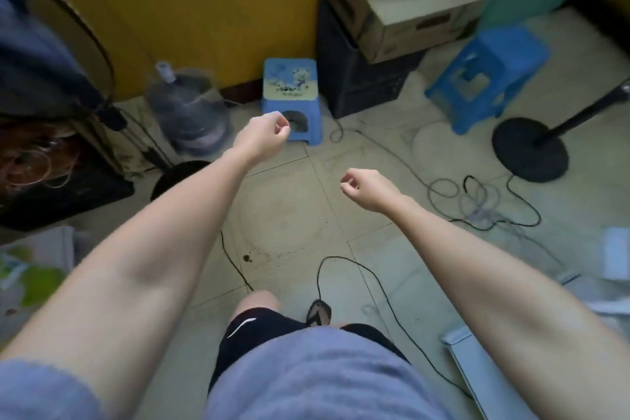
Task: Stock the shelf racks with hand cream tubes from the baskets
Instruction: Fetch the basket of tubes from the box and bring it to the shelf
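Progress: nothing to show either way. No hand cream tubes, baskets or shelf racks are in view, so how many are stocked and how many are left can't be judged. My guess is this is a gap between trips, or the very start or end, w/ the actual stocking going on elsewhere.

Hands: both arms reach out over the floor (289,215). The left hand (269,131) has its fingers curled into a loose fist, thumb against forefinger, nothing visible in it. The right hand (366,187) is the same, curled and apparently empty (something tiny in a pinch can't be ruled out).

Hard to read: a blurred green-and-white patch (30,276) at the lower left could be packaging, can't tell. A pale panel (477,361) at the lower right is cut off by the right arm and the frame edge; rack or not, unclear. Otherwise there's just a small blue stool (291,92), a water jug (187,106) and loose cables (477,201).
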`<state>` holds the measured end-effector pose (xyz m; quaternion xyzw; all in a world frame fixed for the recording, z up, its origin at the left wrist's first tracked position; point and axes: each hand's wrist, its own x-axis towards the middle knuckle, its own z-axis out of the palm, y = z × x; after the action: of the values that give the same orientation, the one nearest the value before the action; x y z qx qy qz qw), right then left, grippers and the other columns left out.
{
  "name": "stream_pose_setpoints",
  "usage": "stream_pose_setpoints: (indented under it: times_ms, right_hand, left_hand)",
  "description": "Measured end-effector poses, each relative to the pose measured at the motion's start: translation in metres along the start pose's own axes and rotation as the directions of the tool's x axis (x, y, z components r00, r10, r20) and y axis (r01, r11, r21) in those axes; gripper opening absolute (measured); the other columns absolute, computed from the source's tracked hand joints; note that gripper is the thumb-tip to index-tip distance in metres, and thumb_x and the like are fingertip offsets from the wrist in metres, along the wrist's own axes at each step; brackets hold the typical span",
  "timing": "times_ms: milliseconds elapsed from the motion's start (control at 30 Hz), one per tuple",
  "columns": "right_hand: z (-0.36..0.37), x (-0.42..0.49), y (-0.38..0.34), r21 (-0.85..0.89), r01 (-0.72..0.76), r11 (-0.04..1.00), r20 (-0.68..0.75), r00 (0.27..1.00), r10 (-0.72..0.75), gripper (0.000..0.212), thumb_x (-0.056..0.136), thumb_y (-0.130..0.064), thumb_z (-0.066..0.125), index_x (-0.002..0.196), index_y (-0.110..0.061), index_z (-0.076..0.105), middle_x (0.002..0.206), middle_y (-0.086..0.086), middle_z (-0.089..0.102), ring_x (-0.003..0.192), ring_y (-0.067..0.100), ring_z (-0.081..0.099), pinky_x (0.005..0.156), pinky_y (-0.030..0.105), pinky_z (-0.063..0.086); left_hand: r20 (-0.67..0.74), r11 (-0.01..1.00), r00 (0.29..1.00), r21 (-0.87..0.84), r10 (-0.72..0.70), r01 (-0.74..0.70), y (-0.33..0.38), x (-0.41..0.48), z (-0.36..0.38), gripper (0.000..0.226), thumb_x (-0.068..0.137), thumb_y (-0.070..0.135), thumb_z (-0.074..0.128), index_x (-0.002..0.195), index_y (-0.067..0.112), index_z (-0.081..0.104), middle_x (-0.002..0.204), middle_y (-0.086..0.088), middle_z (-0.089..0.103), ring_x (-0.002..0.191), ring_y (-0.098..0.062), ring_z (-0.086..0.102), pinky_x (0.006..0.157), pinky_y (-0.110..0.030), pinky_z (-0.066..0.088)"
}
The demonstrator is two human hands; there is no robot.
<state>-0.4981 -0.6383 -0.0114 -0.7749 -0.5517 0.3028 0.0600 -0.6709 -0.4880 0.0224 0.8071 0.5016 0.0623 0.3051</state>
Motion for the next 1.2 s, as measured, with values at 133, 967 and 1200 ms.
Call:
stream_pose_setpoints:
  times_ms: [133,967,1200]
  right_hand:
    - [-0.05,0.018,0.059,0.02,-0.068,0.997,-0.048,0.996,0.069,0.031,0.094,-0.028,0.043,0.119,-0.015,0.055,0.121,0.006,0.061,0.105,0.024,0.058,0.086,0.035,0.049]
    - [-0.406,0.358,0.25,-0.101,-0.093,0.991,-0.296,0.953,0.059,0.032,0.096,-0.025,0.039,0.125,-0.014,0.048,0.114,0.007,0.06,0.094,0.025,0.057,0.069,0.033,0.044]
    - [-0.492,0.509,0.282,-0.216,0.055,0.975,-0.186,0.978,-0.097,0.037,0.095,-0.028,0.04,0.13,-0.016,0.045,0.123,0.008,0.055,0.104,0.026,0.055,0.074,0.033,0.044]
  left_hand:
    - [0.078,0.991,0.995,0.114,0.058,-0.067,0.073,0.058,0.015,0.027,0.093,0.03,0.039,0.11,0.017,0.056,0.109,-0.005,0.063,0.092,-0.025,0.061,0.08,-0.037,0.051]
    - [-0.048,0.946,0.965,0.215,0.257,-0.241,0.336,0.529,0.014,0.033,0.093,0.035,0.041,0.117,0.018,0.055,0.119,-0.006,0.057,0.107,-0.025,0.054,0.082,-0.036,0.045]
    - [-0.162,0.976,0.986,0.208,-0.035,0.069,0.327,0.652,0.012,0.048,0.091,0.052,0.039,0.123,0.017,0.046,0.123,-0.007,0.057,0.108,-0.028,0.055,0.08,-0.038,0.045]
